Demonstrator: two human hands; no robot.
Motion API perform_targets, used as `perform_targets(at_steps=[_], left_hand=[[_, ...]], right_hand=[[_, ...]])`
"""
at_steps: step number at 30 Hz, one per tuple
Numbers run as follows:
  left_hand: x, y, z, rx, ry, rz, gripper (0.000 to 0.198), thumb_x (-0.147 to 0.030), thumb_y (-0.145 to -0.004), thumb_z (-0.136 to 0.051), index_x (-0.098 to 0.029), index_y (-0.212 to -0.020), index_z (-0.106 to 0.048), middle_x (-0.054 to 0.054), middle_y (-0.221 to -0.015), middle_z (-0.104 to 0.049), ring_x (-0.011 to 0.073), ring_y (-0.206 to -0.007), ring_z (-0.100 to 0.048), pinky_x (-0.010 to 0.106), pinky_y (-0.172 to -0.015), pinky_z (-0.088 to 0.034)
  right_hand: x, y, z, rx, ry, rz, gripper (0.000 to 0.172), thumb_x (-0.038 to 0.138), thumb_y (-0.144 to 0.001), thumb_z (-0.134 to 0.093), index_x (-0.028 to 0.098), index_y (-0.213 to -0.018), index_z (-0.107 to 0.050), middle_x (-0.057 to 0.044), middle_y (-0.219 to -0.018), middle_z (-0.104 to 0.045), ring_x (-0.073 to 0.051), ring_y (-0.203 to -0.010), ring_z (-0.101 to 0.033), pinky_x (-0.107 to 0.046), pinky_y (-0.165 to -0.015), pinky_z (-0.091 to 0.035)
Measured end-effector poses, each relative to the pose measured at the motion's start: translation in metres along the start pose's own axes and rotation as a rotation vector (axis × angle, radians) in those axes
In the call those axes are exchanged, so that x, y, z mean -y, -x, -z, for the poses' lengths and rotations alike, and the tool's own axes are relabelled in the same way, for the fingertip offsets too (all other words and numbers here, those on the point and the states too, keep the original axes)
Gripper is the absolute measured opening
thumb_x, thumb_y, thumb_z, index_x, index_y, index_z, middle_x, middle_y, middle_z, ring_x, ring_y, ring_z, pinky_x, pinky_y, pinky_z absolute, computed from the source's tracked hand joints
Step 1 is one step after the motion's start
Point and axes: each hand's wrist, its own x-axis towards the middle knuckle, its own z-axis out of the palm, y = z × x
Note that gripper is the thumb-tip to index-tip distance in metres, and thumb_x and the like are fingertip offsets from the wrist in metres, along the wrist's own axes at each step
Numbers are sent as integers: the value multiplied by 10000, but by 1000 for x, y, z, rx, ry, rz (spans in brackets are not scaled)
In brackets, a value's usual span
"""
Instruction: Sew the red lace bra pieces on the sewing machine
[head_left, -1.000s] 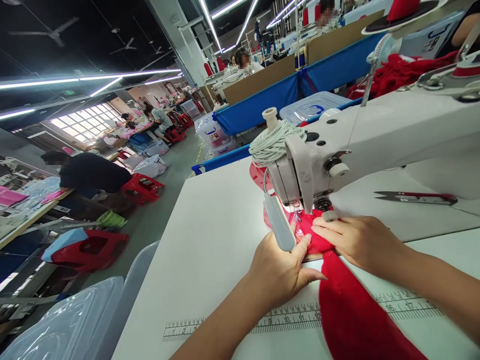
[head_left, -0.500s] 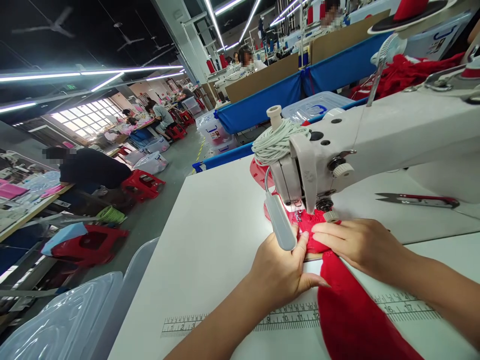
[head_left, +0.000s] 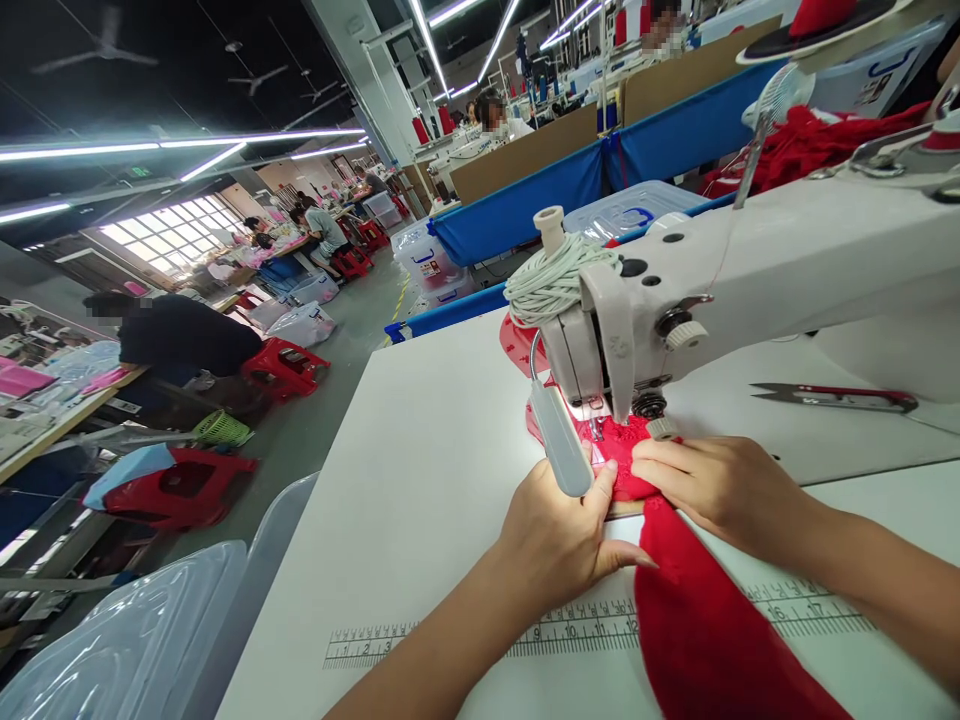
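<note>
Red fabric (head_left: 634,475) with a lacy or scalloped part lies under the presser foot (head_left: 597,428) of a white sewing machine (head_left: 780,265). A long plain red tail (head_left: 705,610) runs off toward the table's near edge. My left hand (head_left: 559,530) rests on the fabric just left of the needle area, thumb stretched away and other fingers flat, some hidden behind a grey lamp (head_left: 561,442). On the right, my right hand (head_left: 724,492) lies over the fabric with its fingers extended side by side; its thumb is hidden.
Thread snips (head_left: 836,398) lie on the machine bed at right. A printed ruler (head_left: 570,630) crosses the near tabletop. Pale cord (head_left: 559,280) is coiled over the machine head. Clear plastic bins (head_left: 142,635) stand at lower left; co-workers sit farther off.
My right hand has shifted slightly to the right, and the red fabric by the presser foot has moved a little. My left hand stays almost in place.
</note>
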Motion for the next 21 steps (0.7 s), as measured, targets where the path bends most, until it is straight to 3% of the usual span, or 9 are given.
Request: perform_targets(at_steps=[13, 17, 19, 21], left_hand=[[3, 1, -8, -39, -2, 41, 793, -704, -943, -221, -92, -1270, -603, 166, -949, -678, 275, -898, -648, 343, -686, -514], [-1, -3, -11, -83, 1, 43, 529, -496, -1000, -362, -82, -1195, -628, 134, -893, -668, 237, -802, -638, 330, -636, -503], [-4, -6, -12, -125, 31, 56, 344, -332, -988, -406, -114, -1005, -672, 71, -771, -631, 179, -669, -596, 283, -549, -458], [-5, -9, -14, -160, 67, 64, 278, -163, -949, -401, -151, -825, -650, 14, -650, -558, 135, -563, -528, 247, -481, -396]], right_hand=[[-3, -1, -1, 34, 22, -5, 230, 55, -854, -438, 161, -955, -615, -50, -1018, -712, -149, -714, -658, -275, -520, -429], [0, -1, 0, 60, 29, -44, 185, 208, -914, -488, 149, -1050, -599, -70, -974, -701, -176, -708, -655, -291, -489, -420], [1, -2, -1, 55, 34, -66, 197, 241, -928, -500, 155, -1079, -593, -65, -946, -697, -173, -673, -638, -289, -466, -391], [3, -2, 0, 44, 39, -66, 187, 253, -950, -480, 166, -1052, -609, -65, -942, -694, -162, -652, -624, -282, -457, -364]])
